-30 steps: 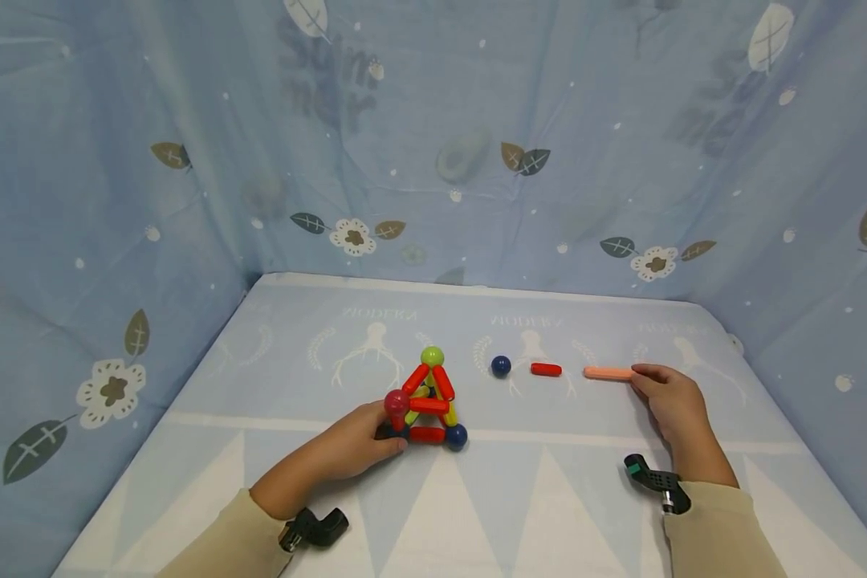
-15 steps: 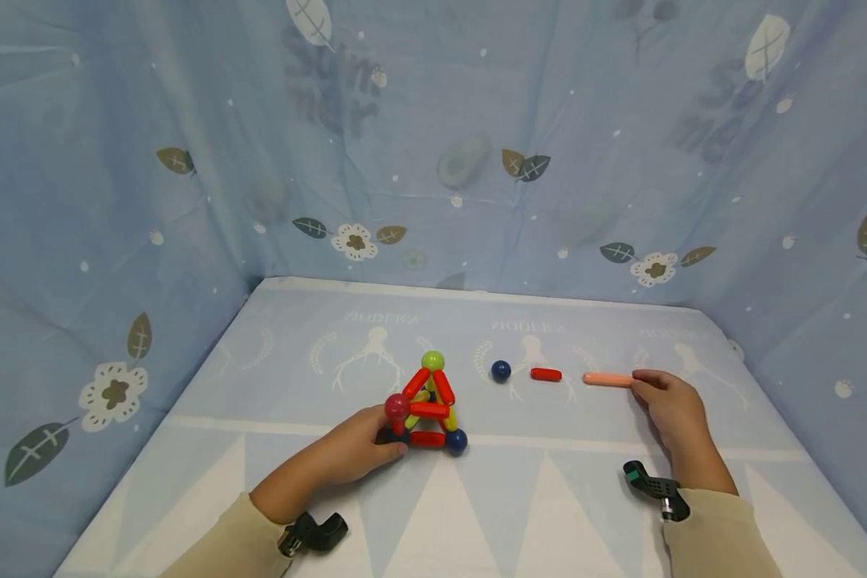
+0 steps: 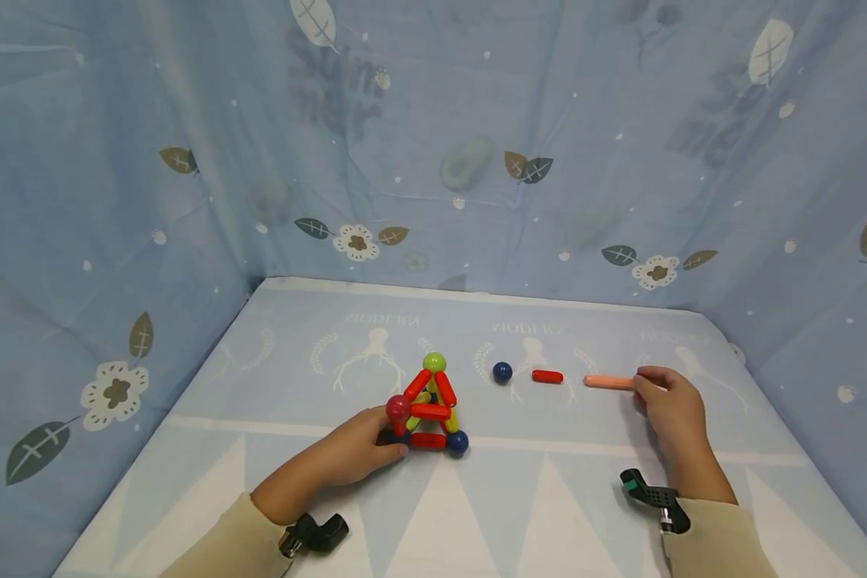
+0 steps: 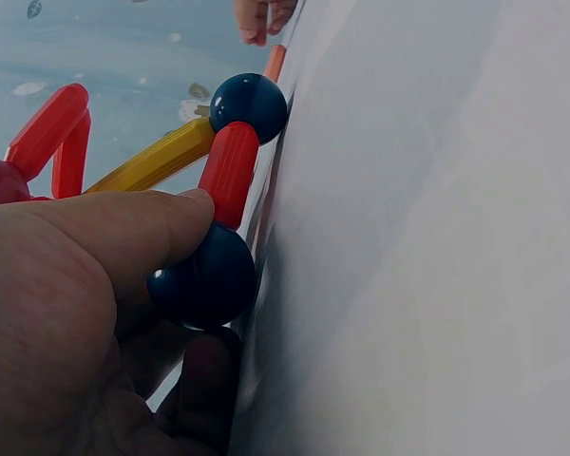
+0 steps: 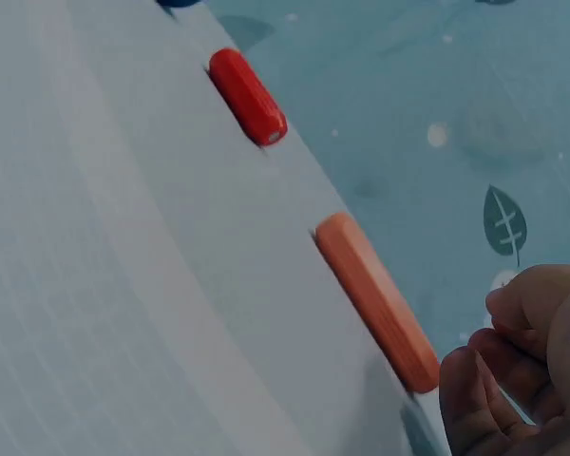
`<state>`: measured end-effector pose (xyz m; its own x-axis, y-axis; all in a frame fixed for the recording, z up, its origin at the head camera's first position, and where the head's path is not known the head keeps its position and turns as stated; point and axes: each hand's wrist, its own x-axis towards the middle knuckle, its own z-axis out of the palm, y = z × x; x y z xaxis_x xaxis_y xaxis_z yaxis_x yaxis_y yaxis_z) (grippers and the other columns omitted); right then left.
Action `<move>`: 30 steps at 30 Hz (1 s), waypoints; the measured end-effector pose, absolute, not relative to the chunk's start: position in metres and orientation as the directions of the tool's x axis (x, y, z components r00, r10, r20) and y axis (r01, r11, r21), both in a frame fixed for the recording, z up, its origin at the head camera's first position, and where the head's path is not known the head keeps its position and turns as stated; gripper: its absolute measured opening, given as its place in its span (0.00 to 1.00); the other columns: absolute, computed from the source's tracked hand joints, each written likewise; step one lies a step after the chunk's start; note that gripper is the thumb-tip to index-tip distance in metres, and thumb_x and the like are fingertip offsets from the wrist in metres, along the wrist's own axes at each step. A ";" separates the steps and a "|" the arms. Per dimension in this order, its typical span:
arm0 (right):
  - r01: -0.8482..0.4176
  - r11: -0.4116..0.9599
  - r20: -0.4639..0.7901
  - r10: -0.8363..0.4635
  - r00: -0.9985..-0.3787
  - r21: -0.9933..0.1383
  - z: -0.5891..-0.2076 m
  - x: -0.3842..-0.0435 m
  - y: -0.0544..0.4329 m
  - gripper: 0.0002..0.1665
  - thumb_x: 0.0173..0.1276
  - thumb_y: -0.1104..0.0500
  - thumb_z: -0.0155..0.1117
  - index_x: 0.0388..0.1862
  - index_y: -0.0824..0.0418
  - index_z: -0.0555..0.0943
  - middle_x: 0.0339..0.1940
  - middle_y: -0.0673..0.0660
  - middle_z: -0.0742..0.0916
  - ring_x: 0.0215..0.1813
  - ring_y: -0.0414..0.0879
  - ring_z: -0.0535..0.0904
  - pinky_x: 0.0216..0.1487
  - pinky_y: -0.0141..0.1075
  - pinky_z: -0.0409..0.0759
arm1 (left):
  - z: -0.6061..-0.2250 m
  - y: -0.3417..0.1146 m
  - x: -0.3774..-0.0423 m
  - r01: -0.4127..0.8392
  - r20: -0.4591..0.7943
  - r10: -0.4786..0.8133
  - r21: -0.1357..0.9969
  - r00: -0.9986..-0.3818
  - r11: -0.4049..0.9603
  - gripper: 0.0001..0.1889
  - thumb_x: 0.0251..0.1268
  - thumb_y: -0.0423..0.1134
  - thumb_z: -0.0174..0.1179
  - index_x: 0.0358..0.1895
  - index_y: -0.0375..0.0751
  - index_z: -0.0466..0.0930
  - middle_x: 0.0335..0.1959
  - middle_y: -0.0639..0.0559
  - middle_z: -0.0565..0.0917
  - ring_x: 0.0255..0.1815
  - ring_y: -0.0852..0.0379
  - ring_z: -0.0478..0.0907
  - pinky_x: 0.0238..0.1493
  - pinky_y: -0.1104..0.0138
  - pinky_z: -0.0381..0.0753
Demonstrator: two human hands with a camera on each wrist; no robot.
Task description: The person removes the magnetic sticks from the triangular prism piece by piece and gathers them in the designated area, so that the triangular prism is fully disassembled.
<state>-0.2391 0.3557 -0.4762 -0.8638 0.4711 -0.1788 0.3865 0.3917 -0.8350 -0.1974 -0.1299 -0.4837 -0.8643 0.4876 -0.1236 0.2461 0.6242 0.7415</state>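
A structure of magnetic rods and balls stands left of centre, with red and yellow rods joined by coloured balls. My left hand grips its near left corner. In the left wrist view, the thumb presses a dark blue ball where a red rod joins it; the other fingers are partly hidden behind. On the right, an orange rod lies on the table. My right hand is at its right end. In the right wrist view, loosely curled fingertips sit beside the rod's end, holding nothing.
A loose dark blue ball and a short red rod lie in a row between the structure and the orange rod. Patterned blue cloth walls in the table at the back and both sides.
The head view tilts up slightly, so the scene sits a little lower. Both hands, the structure and the loose pieces keep almost the same places.
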 end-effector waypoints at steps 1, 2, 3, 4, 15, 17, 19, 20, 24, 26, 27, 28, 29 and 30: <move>0.372 0.402 -0.176 0.446 -0.878 -0.837 -0.473 -0.237 0.352 0.29 0.82 0.44 0.56 0.75 0.56 0.74 0.70 0.60 0.78 0.56 0.48 0.79 0.43 0.27 0.80 | -0.484 -0.130 -0.197 0.243 -0.127 0.489 0.744 -0.863 0.623 0.15 0.70 0.45 0.70 0.55 0.50 0.80 0.49 0.57 0.82 0.54 0.55 0.77 0.66 0.48 0.78; 0.360 0.411 -0.175 0.422 -0.890 -0.837 -0.470 -0.235 0.347 0.30 0.82 0.44 0.56 0.74 0.56 0.75 0.70 0.60 0.78 0.56 0.49 0.79 0.45 0.29 0.80 | -0.484 -0.129 -0.197 0.237 -0.132 0.489 0.749 -0.862 0.619 0.16 0.70 0.45 0.70 0.57 0.50 0.80 0.51 0.56 0.83 0.56 0.55 0.77 0.66 0.47 0.78; 0.343 0.427 -0.169 0.395 -0.903 -0.837 -0.468 -0.233 0.341 0.30 0.82 0.43 0.57 0.74 0.56 0.75 0.69 0.60 0.79 0.57 0.49 0.80 0.46 0.30 0.80 | -0.484 -0.129 -0.197 0.231 -0.137 0.490 0.753 -0.861 0.617 0.17 0.70 0.45 0.69 0.58 0.49 0.79 0.53 0.56 0.83 0.57 0.55 0.77 0.67 0.47 0.77; 0.323 0.444 -0.161 0.364 -0.917 -0.835 -0.466 -0.231 0.334 0.29 0.82 0.43 0.57 0.73 0.57 0.76 0.68 0.60 0.81 0.57 0.49 0.80 0.47 0.30 0.80 | -0.484 -0.129 -0.197 0.225 -0.142 0.490 0.756 -0.860 0.615 0.18 0.70 0.46 0.69 0.59 0.49 0.79 0.55 0.55 0.83 0.58 0.54 0.77 0.68 0.46 0.77; 0.008 0.550 -0.015 -0.009 -1.000 -0.835 -0.452 -0.223 0.240 0.14 0.76 0.55 0.68 0.55 0.59 0.85 0.47 0.59 0.90 0.45 0.50 0.84 0.41 0.37 0.83 | -0.482 -0.130 -0.196 0.249 -0.115 0.485 0.742 -0.867 0.622 0.14 0.70 0.44 0.70 0.53 0.50 0.80 0.47 0.56 0.82 0.52 0.55 0.77 0.63 0.49 0.79; -0.058 0.562 0.022 -0.072 -0.997 -0.825 -0.449 -0.219 0.224 0.12 0.75 0.56 0.69 0.53 0.58 0.85 0.46 0.55 0.90 0.44 0.48 0.83 0.41 0.38 0.83 | -0.481 -0.129 -0.196 0.253 -0.111 0.488 0.745 -0.866 0.618 0.13 0.70 0.44 0.70 0.53 0.49 0.80 0.46 0.55 0.81 0.51 0.55 0.77 0.62 0.49 0.79; -0.099 0.566 0.041 -0.114 -0.993 -0.818 -0.447 -0.213 0.208 0.10 0.73 0.56 0.71 0.50 0.55 0.86 0.42 0.51 0.90 0.43 0.47 0.84 0.41 0.37 0.83 | -0.481 -0.129 -0.196 0.253 -0.111 0.488 0.744 -0.866 0.618 0.13 0.70 0.43 0.70 0.52 0.48 0.80 0.46 0.55 0.81 0.50 0.55 0.76 0.61 0.49 0.79; -0.115 0.563 0.047 -0.134 -0.990 -0.818 -0.445 -0.210 0.200 0.08 0.73 0.56 0.72 0.48 0.54 0.85 0.42 0.50 0.89 0.43 0.46 0.84 0.41 0.37 0.84 | -0.481 -0.129 -0.196 0.253 -0.112 0.489 0.743 -0.865 0.619 0.13 0.70 0.43 0.70 0.52 0.48 0.80 0.46 0.55 0.81 0.50 0.55 0.76 0.62 0.49 0.79; -0.179 0.536 0.082 -0.199 -0.976 -0.825 -0.440 -0.197 0.175 0.06 0.71 0.57 0.74 0.42 0.49 0.84 0.40 0.45 0.88 0.45 0.43 0.85 0.44 0.35 0.86 | -0.481 -0.128 -0.196 0.247 -0.119 0.488 0.745 -0.864 0.620 0.15 0.70 0.44 0.70 0.54 0.48 0.80 0.50 0.55 0.83 0.54 0.55 0.77 0.65 0.48 0.78; -0.206 0.520 0.100 -0.224 -0.969 -0.829 -0.438 -0.192 0.164 0.06 0.70 0.58 0.74 0.42 0.49 0.84 0.40 0.45 0.88 0.46 0.42 0.85 0.46 0.33 0.86 | -0.481 -0.129 -0.196 0.243 -0.120 0.489 0.751 -0.864 0.614 0.17 0.70 0.44 0.70 0.58 0.48 0.80 0.54 0.54 0.84 0.56 0.55 0.78 0.67 0.46 0.77; -0.216 0.515 0.108 -0.231 -0.967 -0.829 -0.437 -0.191 0.159 0.06 0.70 0.58 0.74 0.43 0.49 0.85 0.41 0.44 0.88 0.46 0.41 0.85 0.46 0.32 0.86 | -0.481 -0.129 -0.196 0.243 -0.119 0.489 0.752 -0.864 0.612 0.18 0.70 0.44 0.70 0.58 0.48 0.80 0.54 0.54 0.84 0.57 0.55 0.78 0.68 0.46 0.77; -0.221 0.511 0.111 -0.236 -0.965 -0.831 -0.437 -0.189 0.155 0.07 0.70 0.57 0.74 0.43 0.49 0.85 0.41 0.44 0.88 0.46 0.40 0.85 0.47 0.32 0.86 | -0.480 -0.129 -0.196 0.245 -0.118 0.490 0.752 -0.864 0.612 0.18 0.70 0.44 0.70 0.59 0.48 0.80 0.55 0.54 0.84 0.57 0.55 0.78 0.68 0.46 0.77; -0.220 0.507 0.111 -0.236 -0.965 -0.833 -0.437 -0.188 0.151 0.07 0.70 0.57 0.75 0.44 0.48 0.85 0.41 0.43 0.88 0.45 0.40 0.86 0.47 0.32 0.87 | -0.481 -0.129 -0.196 0.246 -0.116 0.489 0.751 -0.864 0.612 0.18 0.70 0.45 0.70 0.59 0.48 0.80 0.55 0.54 0.84 0.58 0.55 0.78 0.68 0.46 0.77; -0.220 0.505 0.113 -0.235 -0.966 -0.835 -0.436 -0.186 0.147 0.07 0.70 0.57 0.75 0.44 0.48 0.85 0.40 0.43 0.88 0.45 0.40 0.86 0.47 0.31 0.87 | -0.481 -0.129 -0.196 0.249 -0.112 0.489 0.749 -0.865 0.613 0.18 0.69 0.44 0.71 0.58 0.48 0.80 0.53 0.54 0.84 0.57 0.55 0.78 0.67 0.46 0.77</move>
